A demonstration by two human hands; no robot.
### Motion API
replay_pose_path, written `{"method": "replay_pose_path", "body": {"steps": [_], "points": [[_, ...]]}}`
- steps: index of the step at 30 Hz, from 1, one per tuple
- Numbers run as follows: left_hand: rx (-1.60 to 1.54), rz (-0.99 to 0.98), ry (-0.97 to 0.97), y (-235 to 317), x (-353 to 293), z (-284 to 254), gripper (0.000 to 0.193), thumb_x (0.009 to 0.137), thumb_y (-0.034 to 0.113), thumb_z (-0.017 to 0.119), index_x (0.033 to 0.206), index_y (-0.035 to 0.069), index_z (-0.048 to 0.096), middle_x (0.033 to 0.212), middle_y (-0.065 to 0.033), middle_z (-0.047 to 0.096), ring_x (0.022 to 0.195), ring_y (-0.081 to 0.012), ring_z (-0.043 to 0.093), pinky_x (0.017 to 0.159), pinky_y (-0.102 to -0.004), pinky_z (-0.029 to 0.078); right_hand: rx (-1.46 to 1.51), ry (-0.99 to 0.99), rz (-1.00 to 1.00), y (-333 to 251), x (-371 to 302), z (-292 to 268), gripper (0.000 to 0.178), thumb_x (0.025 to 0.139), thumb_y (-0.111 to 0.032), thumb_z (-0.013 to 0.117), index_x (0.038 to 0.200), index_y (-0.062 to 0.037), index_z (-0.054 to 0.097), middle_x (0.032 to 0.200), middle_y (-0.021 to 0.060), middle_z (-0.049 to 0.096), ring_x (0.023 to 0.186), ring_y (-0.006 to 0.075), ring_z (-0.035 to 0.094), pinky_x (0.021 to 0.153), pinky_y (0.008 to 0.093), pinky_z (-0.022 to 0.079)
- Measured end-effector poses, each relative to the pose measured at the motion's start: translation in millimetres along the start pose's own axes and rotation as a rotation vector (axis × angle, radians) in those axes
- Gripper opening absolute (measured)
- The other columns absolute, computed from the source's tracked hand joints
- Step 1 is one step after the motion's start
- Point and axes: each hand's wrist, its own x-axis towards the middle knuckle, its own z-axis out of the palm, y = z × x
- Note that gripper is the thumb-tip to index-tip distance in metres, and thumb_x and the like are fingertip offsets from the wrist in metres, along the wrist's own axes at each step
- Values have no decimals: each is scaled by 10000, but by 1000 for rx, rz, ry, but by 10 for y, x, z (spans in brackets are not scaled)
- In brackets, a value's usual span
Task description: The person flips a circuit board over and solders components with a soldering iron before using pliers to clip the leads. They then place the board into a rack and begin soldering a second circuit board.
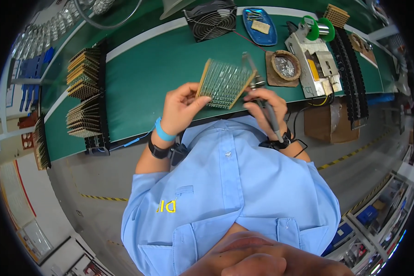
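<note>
In the head view, there is one board [223, 83], up in the middle of the frame, tilted. The left hand [184, 108] is partly closed and pinches its left edge between thumb and fingers. The right hand [267, 110] is curled around one grey tool [272, 120], near the board's right edge; I cannot tell if its fingers touch the board.

At the upper left, two bunches of boards, one high [83, 71] and one low [83, 117], stand in one black rack [104, 115]. At the top are one fan [214, 24] and one blue tray [267, 38]. At the upper right are one bowl [298, 70] on one brown pad [276, 81], one white machine [303, 57] and one green spool [311, 29].

The table [142, 73] is green. The floor [85, 172] is grey with yellow and black tape [103, 198]. One brown box [317, 123] sits at the right. Shelves [354, 218] fill the lower right.
</note>
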Motion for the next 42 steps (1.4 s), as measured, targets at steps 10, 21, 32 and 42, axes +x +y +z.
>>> {"method": "replay_pose_path", "body": {"steps": [10,21,32,42], "points": [[324,-406,-343,25,823,-474,315,945,152,689,1202,-28,662,898,-7,687,730,-46,574,681,-188,503,98,238,-5,66,-139,-222,670,942,-599,560,1171,27,624,931,155,667,774,191,646,708,296,501],[9,-433,-406,-106,906,-734,358,964,42,594,1314,-32,592,1200,-109,686,1087,-150,653,974,-274,526,-26,-136,11,28,131,-44,495,834,-374,803,1091,26,666,875,119,646,716,177,611,619,272,485],[-5,-410,-303,-212,896,-742,344,981,51,578,1315,-26,598,1139,-72,704,888,-68,631,853,-225,541,4,-152,153,-48,174,187,382,729,-80,863,1035,1,651,943,141,696,736,191,671,668,286,535],[96,-353,-282,-242,908,-725,323,991,64,567,1298,-27,609,1137,-71,706,878,-67,634,843,-221,544,-87,-244,13,5,259,170,448,751,-124,862,1111,5,629,917,137,707,728,196,679,666,299,536]]}}
